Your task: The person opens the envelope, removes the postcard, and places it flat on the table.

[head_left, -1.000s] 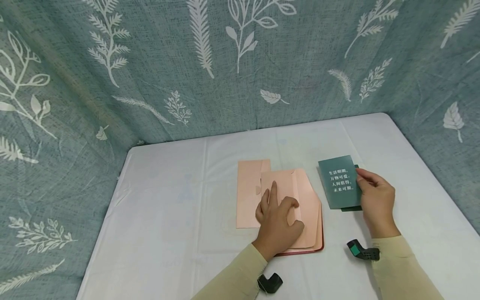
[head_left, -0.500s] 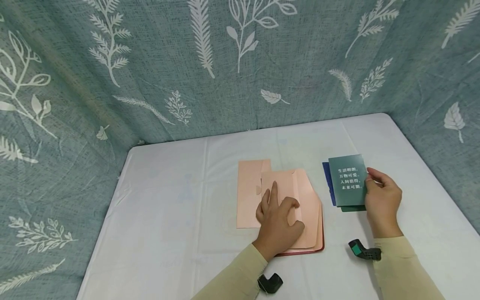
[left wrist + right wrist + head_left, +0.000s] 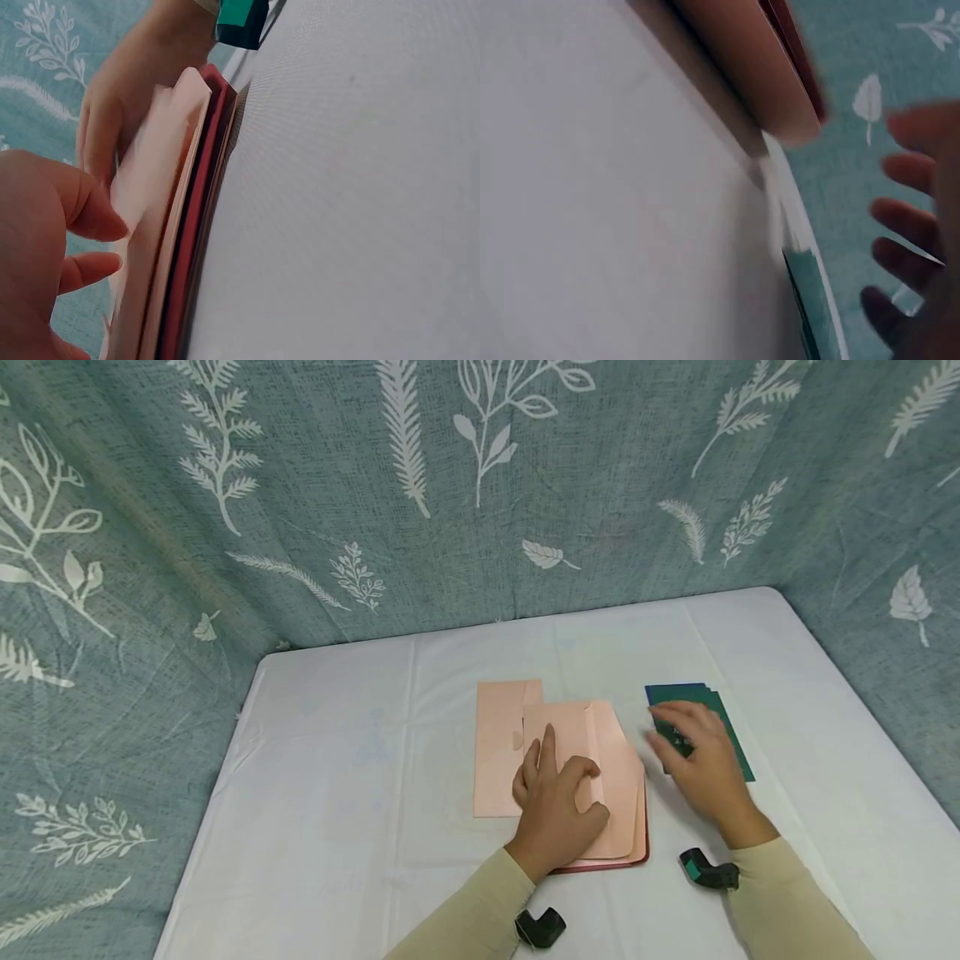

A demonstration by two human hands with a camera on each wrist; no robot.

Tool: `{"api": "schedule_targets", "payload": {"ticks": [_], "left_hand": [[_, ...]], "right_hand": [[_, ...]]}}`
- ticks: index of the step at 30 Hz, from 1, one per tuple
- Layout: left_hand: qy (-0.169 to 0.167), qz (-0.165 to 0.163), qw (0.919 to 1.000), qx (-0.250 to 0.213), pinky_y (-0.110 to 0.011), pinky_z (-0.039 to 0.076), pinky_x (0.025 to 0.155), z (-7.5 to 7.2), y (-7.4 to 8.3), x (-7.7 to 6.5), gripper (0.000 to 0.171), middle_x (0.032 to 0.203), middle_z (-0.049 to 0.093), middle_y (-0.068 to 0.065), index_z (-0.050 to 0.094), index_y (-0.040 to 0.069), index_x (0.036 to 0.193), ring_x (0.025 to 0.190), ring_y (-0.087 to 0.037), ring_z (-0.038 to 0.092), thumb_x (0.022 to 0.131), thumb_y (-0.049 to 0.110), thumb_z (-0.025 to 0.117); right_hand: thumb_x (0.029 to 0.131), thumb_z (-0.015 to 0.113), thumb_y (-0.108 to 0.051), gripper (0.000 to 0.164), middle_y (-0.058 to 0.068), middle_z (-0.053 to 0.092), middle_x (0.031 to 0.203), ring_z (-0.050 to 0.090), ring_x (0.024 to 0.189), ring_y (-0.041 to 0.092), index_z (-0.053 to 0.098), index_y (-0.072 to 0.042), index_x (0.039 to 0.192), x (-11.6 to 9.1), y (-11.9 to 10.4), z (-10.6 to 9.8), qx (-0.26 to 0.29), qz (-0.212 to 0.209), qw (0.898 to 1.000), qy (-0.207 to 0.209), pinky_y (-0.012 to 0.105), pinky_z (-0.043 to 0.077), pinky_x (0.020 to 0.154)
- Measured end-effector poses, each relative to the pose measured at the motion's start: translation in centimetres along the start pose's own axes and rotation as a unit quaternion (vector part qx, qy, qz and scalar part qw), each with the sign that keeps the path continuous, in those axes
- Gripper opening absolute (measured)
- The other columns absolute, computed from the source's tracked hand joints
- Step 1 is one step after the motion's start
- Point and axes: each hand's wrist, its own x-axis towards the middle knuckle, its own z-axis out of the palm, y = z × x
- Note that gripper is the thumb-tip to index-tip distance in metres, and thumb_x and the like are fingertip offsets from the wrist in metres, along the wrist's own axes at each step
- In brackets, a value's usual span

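Note:
My left hand (image 3: 555, 814) rests on a pale pink envelope (image 3: 617, 802), index finger stretched out across it. The envelope lies on a stack of pink sheets with a red cover (image 3: 647, 847) beneath. Another pink envelope (image 3: 493, 777) sticks out on the left, partly covered. In the left wrist view, my fingers (image 3: 97, 214) lie against the pink sheets. My right hand (image 3: 705, 768), fingers loosely bent and holding nothing, hovers over the near-left part of a small pile of green cards (image 3: 731, 735) with a blue edge.
A white cloth covers the table (image 3: 337, 777). Behind it and at both sides hangs a teal curtain (image 3: 315, 485) with white leaf prints. A black wrist device (image 3: 540, 928) sits on the left sleeve and another (image 3: 708, 870) on the right.
The right hand has laid the teal card with white writing on the pile, let go and moved left. The left hand has stayed on the pink envelope.

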Motion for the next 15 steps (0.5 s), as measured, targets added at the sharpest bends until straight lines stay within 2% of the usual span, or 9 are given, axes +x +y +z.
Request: {"api": "schedule_targets", "payload": {"ticks": [3,6,9,15], "left_hand": [[-0.001,0.0,1.0,0.003,-0.074,0.01,0.115,0.0,0.0,0.0,0.033,0.18,0.01,-0.019,0.069,0.021,0.117,0.161,-0.045,0.008,0.084,0.019,0.064],[-0.003,-0.005,1.0,-0.001,-0.074,0.01,0.115,-0.2,0.2,0.0,0.033,0.18,0.01,-0.018,0.07,0.021,0.119,0.161,-0.045,0.008,0.086,0.02,0.065],[-0.007,-0.012,0.9998,-0.011,-0.075,0.011,0.115,-0.3,0.3,0.0,0.034,0.18,0.009,-0.017,0.069,0.022,0.121,0.161,-0.044,0.009,0.088,0.022,0.066],[0.009,-0.033,0.9988,-0.035,-0.073,0.017,0.113,-1.2,0.2,0.5,0.036,0.179,0.018,-0.015,0.065,0.02,0.128,0.16,-0.039,0.018,0.093,0.025,0.067]], "right_hand": [[0.096,0.084,-0.02,0.051,0.022,0.052,0.158,0.038,0.147,0.05,0.071,-0.006,0.143,-0.3,-0.5,0.7,-0.035,-0.025,0.991,-0.125,0.077,0.024,0.11],[0.098,0.083,-0.031,0.054,0.023,0.039,0.168,0.024,0.155,0.053,0.069,-0.011,0.147,-0.6,-0.9,1.0,-0.057,-0.002,0.976,-0.209,0.081,0.012,0.111],[0.101,0.081,-0.032,0.052,0.025,0.036,0.17,0.02,0.157,0.053,0.069,-0.013,0.148,-0.6,-1.1,1.0,-0.062,0.021,0.969,-0.24,0.079,0.009,0.113],[0.101,0.08,-0.031,0.052,0.025,0.035,0.17,0.02,0.157,0.051,0.069,-0.012,0.149,-0.5,-1.1,0.8,-0.055,0.035,0.967,-0.248,0.077,0.01,0.115]]}}
